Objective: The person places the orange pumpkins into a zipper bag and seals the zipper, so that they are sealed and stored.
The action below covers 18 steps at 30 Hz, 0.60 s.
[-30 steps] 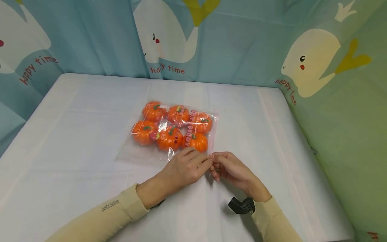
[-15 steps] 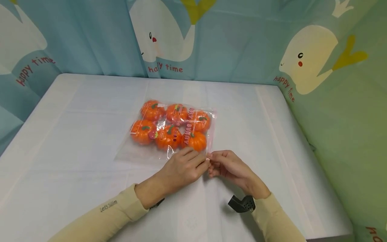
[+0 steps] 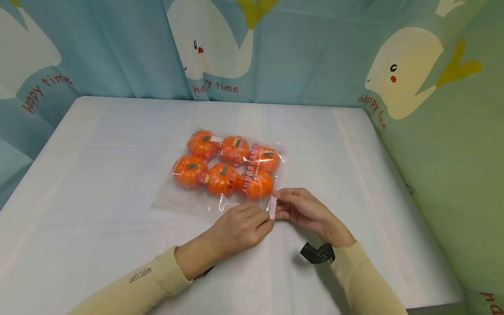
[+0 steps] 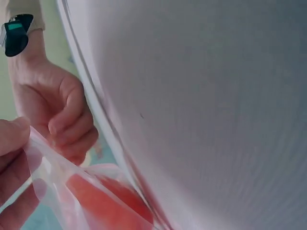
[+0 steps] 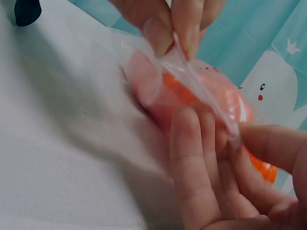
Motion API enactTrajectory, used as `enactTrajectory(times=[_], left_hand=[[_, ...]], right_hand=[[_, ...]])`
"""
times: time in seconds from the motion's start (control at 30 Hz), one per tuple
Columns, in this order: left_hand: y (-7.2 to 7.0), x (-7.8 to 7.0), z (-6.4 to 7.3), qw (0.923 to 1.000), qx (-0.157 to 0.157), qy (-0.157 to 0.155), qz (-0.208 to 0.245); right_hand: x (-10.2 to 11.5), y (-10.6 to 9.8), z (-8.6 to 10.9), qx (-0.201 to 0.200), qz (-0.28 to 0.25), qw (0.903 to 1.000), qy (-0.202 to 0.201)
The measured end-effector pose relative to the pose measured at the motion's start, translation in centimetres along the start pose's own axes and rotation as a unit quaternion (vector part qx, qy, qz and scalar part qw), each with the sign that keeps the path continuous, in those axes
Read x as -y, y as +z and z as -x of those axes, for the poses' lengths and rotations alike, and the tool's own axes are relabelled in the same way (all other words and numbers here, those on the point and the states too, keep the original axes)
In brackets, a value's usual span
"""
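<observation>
A clear zip bag (image 3: 185, 203) with pink print and a pink edge strip lies on the table, holding several orange toy pumpkins (image 3: 222, 179) with green stems. The left hand (image 3: 244, 227) pinches the near corner of the bag's pink edge; in the left wrist view its thumb and fingers (image 4: 14, 134) hold the film. Just beyond, the right hand (image 3: 309, 212) pinches the same edge between thumb and index finger. In the right wrist view, the right hand's other fingers (image 5: 187, 158) lie along the bag's outside, and the edge stretches between both hands.
A white cloth-covered table (image 3: 98, 245) spreads around the bag. Blue-green curtains (image 3: 315, 52) with whale prints stand behind and at the right. A black wrist device (image 3: 318, 253) sits on the right forearm.
The right hand has shifted slightly away from me along the bag's pink edge. The left hand has come a little nearer, and a stretch of edge now shows between them.
</observation>
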<state>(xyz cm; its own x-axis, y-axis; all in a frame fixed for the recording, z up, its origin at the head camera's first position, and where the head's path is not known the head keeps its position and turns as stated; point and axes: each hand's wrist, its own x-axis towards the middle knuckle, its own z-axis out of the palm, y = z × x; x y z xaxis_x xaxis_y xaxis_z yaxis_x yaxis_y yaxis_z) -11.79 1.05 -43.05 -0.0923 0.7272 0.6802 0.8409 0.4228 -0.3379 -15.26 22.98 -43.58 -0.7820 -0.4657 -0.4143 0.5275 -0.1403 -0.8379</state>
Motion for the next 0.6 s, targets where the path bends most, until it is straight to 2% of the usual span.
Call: enactTrajectory(times=[0.1,0.23,0.33,0.6], left_hand=[[-0.1,0.0,0.0,0.9999,0.010,-0.006,0.002],[-0.2,-0.2,-0.2,0.9985,0.050,-0.021,0.010],[-0.3,-0.2,-0.3,0.9969,0.068,-0.033,0.021],[-0.4,-0.1,-0.6,0.9969,0.064,-0.028,0.037]], right_hand=[[0.1,0.2,0.1,-0.014,-0.006,0.9999,-0.006],[0.2,0.2,0.1,-0.032,-0.007,0.9994,-0.013],[0.3,0.2,0.1,-0.043,-0.003,0.9989,-0.017],[1.1,-0.2,-0.7,-0.075,0.004,0.9971,-0.014]])
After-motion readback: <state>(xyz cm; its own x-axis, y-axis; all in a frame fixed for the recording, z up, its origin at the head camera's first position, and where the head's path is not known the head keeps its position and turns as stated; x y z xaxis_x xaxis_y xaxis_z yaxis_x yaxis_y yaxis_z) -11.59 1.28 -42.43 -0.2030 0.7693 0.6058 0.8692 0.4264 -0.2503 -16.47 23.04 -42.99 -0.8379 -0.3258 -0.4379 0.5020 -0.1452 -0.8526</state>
